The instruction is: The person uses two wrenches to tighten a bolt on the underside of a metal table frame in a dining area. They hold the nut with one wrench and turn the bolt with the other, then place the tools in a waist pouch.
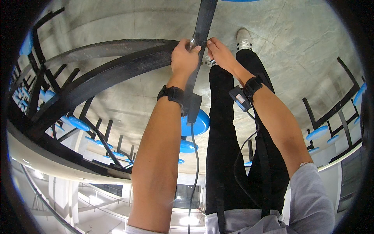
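Note:
A black metal bar (pixel 204 23) runs down from the top edge, joined on its left to a curved black frame beam (pixel 117 72). My left hand (pixel 185 58) is closed against the bar's left side, its thumb pressed toward the metal. A small shiny metal part (pixel 192 42), too small to name surely, shows between those fingers and the bar. On the bar's right side, my right hand (pixel 221 54) has its fingers curled together with the tips at the bar's edge. Whatever they pinch is hidden. Black straps with small cabled boxes sit on both wrists.
A blue round seat (pixel 196 123) hangs below the bar, behind the left wrist box. Several more blue seats on black frames stand left and right, such as one seat (pixel 316 133). A pale tabletop edge (pixel 70 162) curves along the lower left. My shoe (pixel 244 39) rests on the grey floor (pixel 292 58).

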The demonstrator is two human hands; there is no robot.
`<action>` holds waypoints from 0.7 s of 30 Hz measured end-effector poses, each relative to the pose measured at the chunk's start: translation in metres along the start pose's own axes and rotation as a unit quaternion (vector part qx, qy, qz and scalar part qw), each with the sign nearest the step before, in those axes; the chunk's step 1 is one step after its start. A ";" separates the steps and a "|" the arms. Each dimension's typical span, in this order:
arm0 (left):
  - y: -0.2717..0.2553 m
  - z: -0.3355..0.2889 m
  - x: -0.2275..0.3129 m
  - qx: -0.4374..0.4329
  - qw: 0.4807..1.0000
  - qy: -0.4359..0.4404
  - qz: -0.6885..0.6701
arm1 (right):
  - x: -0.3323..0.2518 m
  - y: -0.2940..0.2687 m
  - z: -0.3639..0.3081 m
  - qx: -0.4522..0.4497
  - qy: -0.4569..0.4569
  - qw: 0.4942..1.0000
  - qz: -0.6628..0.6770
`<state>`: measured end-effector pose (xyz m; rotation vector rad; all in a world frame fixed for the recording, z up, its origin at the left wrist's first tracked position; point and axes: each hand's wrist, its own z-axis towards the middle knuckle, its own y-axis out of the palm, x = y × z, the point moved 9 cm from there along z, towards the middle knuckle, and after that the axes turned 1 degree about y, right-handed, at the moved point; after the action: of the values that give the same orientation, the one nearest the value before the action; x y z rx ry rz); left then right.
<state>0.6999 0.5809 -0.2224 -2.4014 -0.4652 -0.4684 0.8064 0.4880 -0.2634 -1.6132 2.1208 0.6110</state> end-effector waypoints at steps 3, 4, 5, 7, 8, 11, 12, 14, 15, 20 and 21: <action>0.003 0.002 -0.002 0.001 1.000 -0.004 0.009 | 0.013 0.001 0.003 -0.027 0.068 0.995 0.069; 0.002 0.002 -0.002 0.003 1.000 -0.006 0.007 | 0.015 0.001 0.004 -0.028 0.068 0.995 0.068; 0.001 0.002 -0.003 0.005 1.000 -0.007 0.005 | 0.017 0.005 0.005 -0.044 0.078 0.989 0.119; 0.000 0.001 -0.002 0.008 1.000 -0.003 0.012 | 0.018 0.010 0.005 -0.060 0.089 0.980 0.167; -0.001 0.001 -0.001 0.010 1.000 0.002 0.019 | 0.020 0.010 0.006 -0.057 0.101 0.979 0.170; 0.000 0.002 -0.006 0.000 1.000 -0.010 0.015 | 0.019 0.011 0.008 -0.065 0.111 0.976 0.173; -0.001 0.003 -0.007 0.002 1.000 -0.010 0.015 | 0.017 0.013 0.009 -0.075 0.111 0.976 0.174; -0.002 0.003 -0.002 0.031 0.999 0.028 0.015 | 0.025 0.011 0.013 -0.091 0.117 0.969 0.198; 0.000 0.004 -0.002 0.030 0.999 0.028 0.012 | 0.028 0.011 0.014 -0.107 0.121 0.961 0.223; 0.008 0.005 -0.017 -0.020 0.999 -0.039 -0.033 | 0.025 0.006 0.002 -0.052 0.144 0.973 0.174; 0.009 0.008 -0.016 -0.019 0.998 -0.035 -0.037 | 0.024 -0.006 0.000 -0.013 0.135 0.979 0.149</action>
<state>0.6919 0.5762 -0.2397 -2.4499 -0.5841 -0.4292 0.8057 0.4675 -0.2778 -1.4720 2.5944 0.5341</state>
